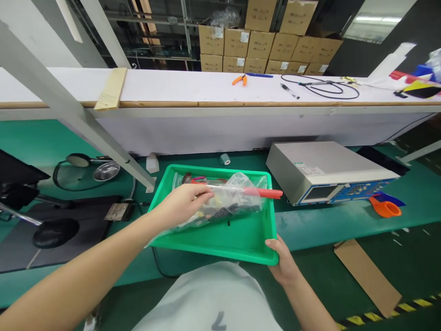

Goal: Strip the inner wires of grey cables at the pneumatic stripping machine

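Observation:
A green plastic tray is held over the edge of the green bench. My right hand grips its near right corner from below. My left hand reaches into the tray and rests on a clear plastic bag full of small parts. A red-tipped rod sticks out of the bag to the right, past the tray's rim. Red and black pieces show through the bag.
A grey test instrument with a blue front panel stands right of the tray, an orange part beside it. A cardboard strip lies lower right. A slanted metal beam crosses left. A white shelf carries orange pliers and cables; cartons stack behind.

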`<state>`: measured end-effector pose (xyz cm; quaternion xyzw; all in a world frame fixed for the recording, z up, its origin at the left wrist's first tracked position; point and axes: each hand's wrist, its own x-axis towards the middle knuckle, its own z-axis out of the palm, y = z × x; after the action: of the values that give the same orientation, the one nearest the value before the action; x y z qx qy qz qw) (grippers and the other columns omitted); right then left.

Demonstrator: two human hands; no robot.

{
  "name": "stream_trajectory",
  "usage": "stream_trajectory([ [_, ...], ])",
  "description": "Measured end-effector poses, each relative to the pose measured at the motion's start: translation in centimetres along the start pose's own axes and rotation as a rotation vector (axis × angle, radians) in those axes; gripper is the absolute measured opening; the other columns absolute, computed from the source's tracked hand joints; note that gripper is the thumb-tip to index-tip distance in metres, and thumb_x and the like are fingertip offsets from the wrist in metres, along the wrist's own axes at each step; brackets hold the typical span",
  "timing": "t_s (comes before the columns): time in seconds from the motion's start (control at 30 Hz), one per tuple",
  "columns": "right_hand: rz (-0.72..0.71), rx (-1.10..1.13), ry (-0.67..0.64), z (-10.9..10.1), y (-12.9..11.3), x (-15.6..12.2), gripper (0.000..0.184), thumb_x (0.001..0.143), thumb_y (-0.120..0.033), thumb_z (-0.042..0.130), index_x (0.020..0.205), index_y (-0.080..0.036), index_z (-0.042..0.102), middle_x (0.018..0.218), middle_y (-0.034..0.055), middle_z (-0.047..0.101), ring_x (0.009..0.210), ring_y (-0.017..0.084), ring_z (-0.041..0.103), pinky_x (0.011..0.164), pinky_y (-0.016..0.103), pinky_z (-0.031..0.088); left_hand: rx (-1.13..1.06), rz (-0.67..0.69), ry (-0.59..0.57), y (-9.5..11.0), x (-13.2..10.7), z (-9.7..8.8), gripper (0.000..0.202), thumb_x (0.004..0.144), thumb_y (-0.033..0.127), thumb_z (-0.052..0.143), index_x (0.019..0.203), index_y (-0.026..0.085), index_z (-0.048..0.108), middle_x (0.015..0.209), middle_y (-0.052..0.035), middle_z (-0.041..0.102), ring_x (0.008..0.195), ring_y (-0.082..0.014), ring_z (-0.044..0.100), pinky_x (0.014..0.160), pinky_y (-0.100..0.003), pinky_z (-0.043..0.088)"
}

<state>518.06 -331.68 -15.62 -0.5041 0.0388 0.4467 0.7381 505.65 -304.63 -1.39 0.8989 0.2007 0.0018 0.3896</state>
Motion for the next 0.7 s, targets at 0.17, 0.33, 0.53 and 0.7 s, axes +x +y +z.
stream_trajectory([
  [0.17, -0.015, 0.009, -0.001, -0.2, -0.4, 0.9, 0.036, 0.060, -0.030, 0.084, 0.093, -0.019, 0.074, 0.086, 0.0060, 0.076, 0.076, 0.025, 0.069, 0.062, 0.033, 0.059, -0.173, 0.053, -0.081, 1.3, -2.2, 0.1, 0.031, 0.097, 0.041, 0.047, 0.109, 0.024, 0.071, 0.104, -0.0033, 0.071, 0.092, -0.0206, 0.062, 0.078, -0.027, 0.047],
  [0.33, -0.045, -0.020, 0.000, -1.5, 0.3, 1.7, 0.043, 0.061, -0.033, 0.084, 0.100, -0.018, 0.073, 0.090, 0.0077, 0.076, 0.076, 0.025, 0.069, 0.064, 0.033, 0.058, -0.639, -0.134, -0.107, -2.0, -9.2, 1.4, 0.036, 0.092, 0.054, 0.054, 0.107, 0.026, 0.072, 0.093, -0.0047, 0.072, 0.087, -0.0214, 0.064, 0.071, -0.027, 0.052],
  [0.53, -0.056, -0.003, 0.006, -1.6, 0.1, 1.3, 0.035, 0.061, -0.035, 0.085, 0.089, -0.018, 0.073, 0.078, 0.0043, 0.074, 0.065, 0.020, 0.066, 0.058, 0.028, 0.055, -1.048, -0.485, -0.152, -6.8, -13.9, 8.8, 0.047, 0.086, 0.056, 0.064, 0.110, 0.017, 0.071, 0.090, -0.0123, 0.074, 0.074, -0.0200, 0.063, 0.064, -0.030, 0.051],
  [0.7, -0.064, -0.035, 0.009, 0.1, -1.5, 0.6, 0.038, 0.061, -0.036, 0.086, 0.092, -0.018, 0.074, 0.078, 0.0051, 0.075, 0.065, 0.021, 0.066, 0.059, 0.030, 0.055, -1.453, -0.580, 0.297, -7.0, -12.8, 10.1, 0.042, 0.077, 0.054, 0.074, 0.098, 0.017, 0.072, 0.111, -0.0135, 0.072, 0.096, -0.0299, 0.067, 0.073, -0.037, 0.058],
])
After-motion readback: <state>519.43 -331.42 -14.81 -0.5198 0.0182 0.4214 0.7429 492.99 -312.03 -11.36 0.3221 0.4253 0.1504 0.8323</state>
